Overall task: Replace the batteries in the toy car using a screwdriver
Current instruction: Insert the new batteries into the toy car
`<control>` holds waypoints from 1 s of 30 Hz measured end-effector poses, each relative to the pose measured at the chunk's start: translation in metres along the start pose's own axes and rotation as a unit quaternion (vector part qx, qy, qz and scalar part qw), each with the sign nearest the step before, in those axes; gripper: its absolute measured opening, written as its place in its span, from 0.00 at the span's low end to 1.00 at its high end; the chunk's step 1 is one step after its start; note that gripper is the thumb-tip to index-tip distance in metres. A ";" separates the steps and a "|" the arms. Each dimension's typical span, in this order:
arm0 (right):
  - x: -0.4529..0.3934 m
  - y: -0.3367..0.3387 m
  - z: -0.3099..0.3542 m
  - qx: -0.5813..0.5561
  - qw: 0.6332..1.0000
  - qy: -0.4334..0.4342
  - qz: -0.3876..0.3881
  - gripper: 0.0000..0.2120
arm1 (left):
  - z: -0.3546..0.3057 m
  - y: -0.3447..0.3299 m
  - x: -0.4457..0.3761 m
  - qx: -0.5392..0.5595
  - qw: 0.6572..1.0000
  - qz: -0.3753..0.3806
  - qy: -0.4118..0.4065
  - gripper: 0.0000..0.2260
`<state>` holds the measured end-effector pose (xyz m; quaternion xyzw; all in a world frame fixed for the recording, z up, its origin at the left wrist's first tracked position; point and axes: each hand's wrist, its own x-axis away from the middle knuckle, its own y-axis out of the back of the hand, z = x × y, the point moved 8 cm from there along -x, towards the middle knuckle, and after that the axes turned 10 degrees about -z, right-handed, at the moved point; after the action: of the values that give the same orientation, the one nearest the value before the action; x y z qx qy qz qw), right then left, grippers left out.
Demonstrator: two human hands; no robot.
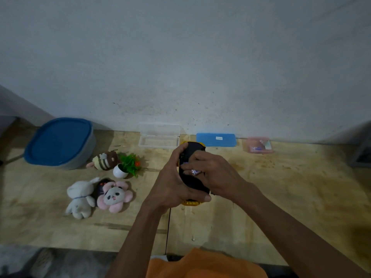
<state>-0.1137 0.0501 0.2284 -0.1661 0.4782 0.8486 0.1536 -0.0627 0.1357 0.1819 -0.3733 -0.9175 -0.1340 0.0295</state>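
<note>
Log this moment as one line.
left hand: grips toy car, underside up | right hand: pinches battery at car underside | screwdriver: not seen | stage: battery handling

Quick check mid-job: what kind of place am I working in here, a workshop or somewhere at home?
Probably a home, not a workshop: a plain plywood table pushed against a bare, scuffed wall, with plush toys and a small potted fake plant on it. Plastic storage boxes line the back edge.
</note>
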 end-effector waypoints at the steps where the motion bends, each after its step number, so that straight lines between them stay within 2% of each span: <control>1: 0.001 -0.002 -0.001 0.002 1.000 0.004 0.009 0.11 | 0.001 0.001 0.001 0.002 1.000 -0.002 0.001 0.62; 4: 0.006 -0.005 -0.005 0.003 0.999 -0.001 0.035 0.08 | 0.002 -0.002 0.004 0.012 1.000 0.006 0.000 0.61; 6: 0.006 -0.005 -0.010 -0.015 0.999 -0.038 0.035 0.07 | 0.003 -0.003 0.005 0.024 1.000 0.012 0.008 0.61; 8: 0.005 0.002 -0.019 -0.041 0.993 -0.111 0.002 0.06 | 0.000 -0.004 0.003 0.029 0.999 0.017 0.010 0.61; 12: 0.005 0.017 -0.040 -0.083 0.957 -0.273 -0.057 0.14 | -0.006 0.000 0.001 0.054 0.998 0.018 0.015 0.60; 14: 0.008 0.017 -0.044 -0.120 0.937 -0.320 -0.070 0.16 | -0.009 0.001 0.001 0.063 0.998 0.014 0.009 0.60; 18: 0.012 0.013 -0.053 -0.169 0.907 -0.376 -0.083 0.18 | -0.012 -0.001 0.001 0.070 0.998 0.004 -0.002 0.59; 22: 0.014 0.008 -0.061 -0.304 0.845 -0.428 -0.103 0.21 | -0.017 -0.005 0.001 0.081 0.997 0.003 -0.005 0.57; 25: 0.016 0.005 -0.065 -0.349 0.809 -0.455 -0.129 0.25 | -0.019 -0.005 -0.001 0.097 0.995 0.003 -0.006 0.57; 28: 0.018 0.003 -0.070 -0.343 0.804 -0.467 -0.136 0.26 | -0.017 -0.004 -0.003 0.099 0.995 -0.004 -0.004 0.56; 30: 0.017 0.004 -0.069 -0.316 0.820 -0.462 -0.118 0.25 | -0.016 -0.005 -0.005 0.099 0.995 -0.004 0.002 0.55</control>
<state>-0.1214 -0.0099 0.1903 0.1509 0.0333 0.9057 0.3947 -0.0628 0.1246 0.1952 -0.3648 -0.9277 -0.0431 0.0673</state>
